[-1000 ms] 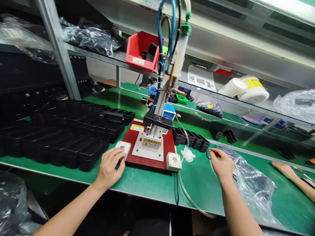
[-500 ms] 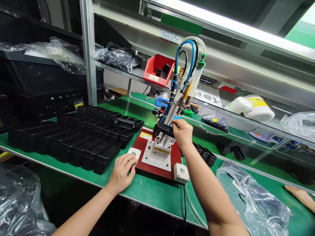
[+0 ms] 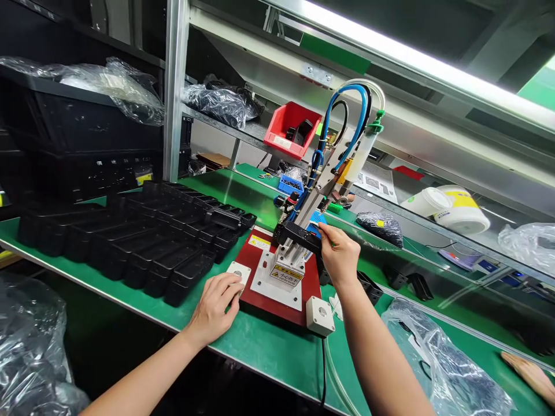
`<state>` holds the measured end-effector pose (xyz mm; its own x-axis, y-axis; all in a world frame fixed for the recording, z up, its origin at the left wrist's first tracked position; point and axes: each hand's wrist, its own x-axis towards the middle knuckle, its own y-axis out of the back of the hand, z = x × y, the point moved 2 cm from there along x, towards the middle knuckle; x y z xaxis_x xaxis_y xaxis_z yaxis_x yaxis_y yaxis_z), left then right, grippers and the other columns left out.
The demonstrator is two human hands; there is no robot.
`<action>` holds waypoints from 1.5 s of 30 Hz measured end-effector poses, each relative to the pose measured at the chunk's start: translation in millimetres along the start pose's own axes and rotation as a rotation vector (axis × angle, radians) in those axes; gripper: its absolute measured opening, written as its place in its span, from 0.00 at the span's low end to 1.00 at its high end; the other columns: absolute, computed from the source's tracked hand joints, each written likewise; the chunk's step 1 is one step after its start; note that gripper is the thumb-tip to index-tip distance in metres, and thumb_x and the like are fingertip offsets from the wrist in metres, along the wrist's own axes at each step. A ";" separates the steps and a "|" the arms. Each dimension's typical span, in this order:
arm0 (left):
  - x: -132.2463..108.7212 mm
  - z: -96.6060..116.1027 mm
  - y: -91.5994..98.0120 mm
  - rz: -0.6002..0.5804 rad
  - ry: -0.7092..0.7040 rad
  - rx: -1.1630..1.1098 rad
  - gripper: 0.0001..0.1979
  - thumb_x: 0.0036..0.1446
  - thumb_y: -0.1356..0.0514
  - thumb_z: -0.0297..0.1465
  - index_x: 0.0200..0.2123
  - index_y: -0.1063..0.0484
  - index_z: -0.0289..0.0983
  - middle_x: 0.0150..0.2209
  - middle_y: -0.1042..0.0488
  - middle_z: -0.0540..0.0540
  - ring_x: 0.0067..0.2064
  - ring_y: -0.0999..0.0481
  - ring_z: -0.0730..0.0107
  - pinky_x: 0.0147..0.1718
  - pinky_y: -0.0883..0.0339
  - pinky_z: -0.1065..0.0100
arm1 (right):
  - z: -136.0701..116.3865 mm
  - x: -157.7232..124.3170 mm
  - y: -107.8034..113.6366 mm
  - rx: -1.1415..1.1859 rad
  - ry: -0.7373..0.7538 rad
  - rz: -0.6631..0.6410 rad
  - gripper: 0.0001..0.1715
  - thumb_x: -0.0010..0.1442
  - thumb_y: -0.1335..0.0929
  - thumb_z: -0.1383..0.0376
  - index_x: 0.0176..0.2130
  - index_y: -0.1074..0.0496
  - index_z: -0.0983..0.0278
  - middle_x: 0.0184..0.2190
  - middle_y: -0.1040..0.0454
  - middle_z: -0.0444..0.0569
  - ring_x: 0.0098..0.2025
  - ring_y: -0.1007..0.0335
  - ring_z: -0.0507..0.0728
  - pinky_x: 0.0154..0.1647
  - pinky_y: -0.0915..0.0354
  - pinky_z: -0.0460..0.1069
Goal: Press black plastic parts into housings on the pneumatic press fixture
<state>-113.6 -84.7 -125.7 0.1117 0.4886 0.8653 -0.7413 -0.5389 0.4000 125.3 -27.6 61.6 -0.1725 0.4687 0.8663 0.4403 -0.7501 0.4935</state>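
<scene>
Looks like you're at the loading step. Your left hand (image 3: pixel 215 309) lies flat, fingers loose, on the near-left white button box (image 3: pixel 238 273). The 2nd button box (image 3: pixel 319 315) on the right sits untouched. Further back, your right hand (image 3: pixel 342 254) pinches the black part (image 3: pixel 298 235) seated on the fixture (image 3: pixel 284 271) under the dispenser syringe (image 3: pixel 359 156). Next I'd guess: let go, get clear of the nozzle.
</scene>
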 end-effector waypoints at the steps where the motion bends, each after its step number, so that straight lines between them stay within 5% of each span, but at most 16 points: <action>1: 0.1 0.1 0.1 0.003 -0.001 0.000 0.14 0.57 0.44 0.19 0.45 0.31 0.37 0.45 0.26 0.42 0.51 0.29 0.59 0.49 0.35 0.56 | 0.4 1.4 -3.2 -0.009 -0.002 -0.019 0.14 0.63 0.37 0.64 0.40 0.21 0.60 0.39 0.19 0.49 0.41 0.22 0.58 0.47 0.27 0.52; 6: -0.7 -0.6 -0.6 0.012 -0.003 -0.006 0.14 0.57 0.44 0.19 0.45 0.31 0.37 0.45 0.26 0.42 0.51 0.29 0.59 0.49 0.35 0.57 | -6.1 -1.8 -12.0 -0.066 0.064 -0.230 0.15 0.64 0.38 0.64 0.42 0.22 0.62 0.40 0.19 0.50 0.42 0.23 0.59 0.45 0.28 0.52; 10: -0.8 -1.9 -1.4 0.008 0.003 -0.015 0.14 0.57 0.44 0.18 0.44 0.30 0.37 0.45 0.26 0.42 0.51 0.29 0.59 0.49 0.35 0.57 | -12.3 -9.4 -6.6 -0.095 0.116 -0.224 0.16 0.67 0.39 0.62 0.40 0.22 0.63 0.41 0.20 0.51 0.44 0.24 0.59 0.44 0.30 0.53; 13: -0.9 -2.4 -1.4 0.004 0.008 -0.023 0.14 0.57 0.43 0.18 0.45 0.31 0.37 0.45 0.26 0.42 0.51 0.29 0.59 0.49 0.35 0.57 | -15.0 -13.3 -6.9 -0.165 0.147 -0.166 0.19 0.68 0.39 0.59 0.47 0.25 0.65 0.52 0.26 0.56 0.51 0.27 0.62 0.47 0.32 0.55; 19: -0.9 -2.1 -1.6 0.002 0.008 -0.019 0.14 0.57 0.44 0.19 0.45 0.31 0.37 0.45 0.26 0.42 0.51 0.29 0.58 0.49 0.35 0.57 | -21.7 -18.0 -21.5 -0.326 0.232 -0.378 0.29 0.67 0.39 0.52 0.57 0.32 0.71 0.56 0.30 0.64 0.56 0.32 0.68 0.51 0.34 0.61; 23: -1.0 -2.0 -1.6 0.001 0.001 -0.007 0.14 0.57 0.44 0.19 0.46 0.31 0.38 0.45 0.26 0.41 0.51 0.29 0.58 0.49 0.34 0.56 | -27.4 -28.0 -13.3 -0.262 0.220 -0.239 0.26 0.67 0.38 0.55 0.57 0.33 0.69 0.57 0.31 0.62 0.57 0.32 0.66 0.54 0.35 0.60; 28: -1.2 -3.7 -1.4 0.019 0.021 0.017 0.15 0.57 0.45 0.20 0.47 0.32 0.38 0.49 0.27 0.40 0.53 0.30 0.57 0.51 0.34 0.56 | -21.5 -80.6 11.4 -0.134 0.156 0.072 0.23 0.64 0.36 0.66 0.58 0.35 0.61 0.61 0.35 0.59 0.60 0.36 0.64 0.56 0.36 0.60; 36: 0.1 -2.4 -5.1 -0.028 0.033 0.128 0.16 0.57 0.42 0.24 0.50 0.33 0.37 0.52 0.27 0.39 0.56 0.31 0.53 0.51 0.37 0.54 | 13.1 -189.8 17.9 -0.125 -0.010 -0.227 0.15 0.67 0.37 0.61 0.51 0.29 0.61 0.48 0.23 0.54 0.48 0.26 0.63 0.46 0.28 0.60; 45: -2.7 -0.5 -6.6 -0.027 0.008 0.209 0.21 0.58 0.42 0.25 0.55 0.38 0.35 0.53 0.27 0.37 0.57 0.31 0.52 0.51 0.37 0.54 | 6.0 -217.2 16.5 -0.130 -0.081 -0.048 0.20 0.63 0.34 0.62 0.55 0.33 0.60 0.50 0.27 0.59 0.51 0.29 0.68 0.47 0.28 0.64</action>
<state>-109.3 -82.0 -130.8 0.1238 0.5093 0.8516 -0.5849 -0.6558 0.4773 175.2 -138.9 -119.0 -0.1169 0.5378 0.8350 0.3148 -0.7773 0.5447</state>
